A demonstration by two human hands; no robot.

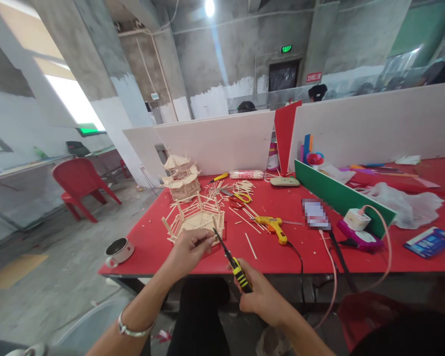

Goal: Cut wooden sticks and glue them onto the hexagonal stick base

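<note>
— What is the left hand (187, 249) doing?
— It sits just left of centre, low in the frame, with thumb and fingertips pressed together at the near edge of a flat hexagonal frame of pale wooden sticks (195, 220). Whether a loose stick lies between them is too small to tell. A silver bangle (133, 330) circles that wrist.

— And the right hand (261, 296)?
— Lower centre, closed around a slim black tool with a yellow-and-black handle (233, 262). The tool slants up and left, its tip right at the left fingertips.

— Where does the frame lie?
— On the red table (282, 254), near its front left corner. Just behind it, further up the frame, stands a tiered pagoda model of the same sticks (181, 177).

— What else is close by?
— A yellow glue gun (272, 225) lies right of the frame at mid-picture, its black cord running to the table's front edge. Red-and-yellow scissors (238, 199) and scattered loose sticks (244, 187) lie above it. A small metal cup (117, 249) sits at the table's left corner, and a green board (337, 195) stands on edge to the right.
</note>
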